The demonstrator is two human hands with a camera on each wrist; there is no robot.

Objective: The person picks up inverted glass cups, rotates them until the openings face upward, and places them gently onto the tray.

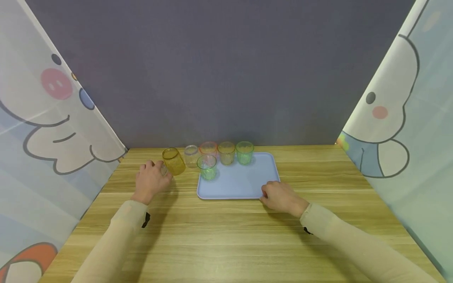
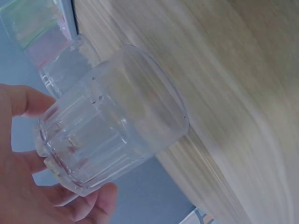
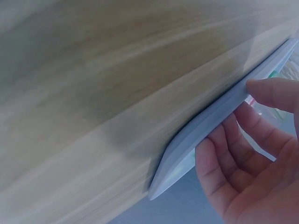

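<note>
In the left wrist view, my left hand (image 1: 151,179) has its thumb and fingers curled round the base end of a clear glass (image 2: 117,121). That glass is upside down, its wide rim at the tabletop; whether it touches the wood I cannot tell. Beside this hand stand an amber glass (image 1: 174,163) and another clear glass (image 1: 192,158), both upside down. At the front right corner of the pale blue tray (image 1: 244,184), my right hand (image 1: 281,197) pinches the rim between thumb and fingers. The tray bears a green glass (image 1: 207,169) near its left edge.
Along the tray's back stand a pink glass (image 1: 209,148), a brownish glass (image 1: 227,154) and a second green glass (image 1: 244,154), mouths up. A dark grey panel (image 1: 226,78) rises behind the wooden table (image 1: 212,239). Printed curtains (image 1: 417,188) hang at both sides.
</note>
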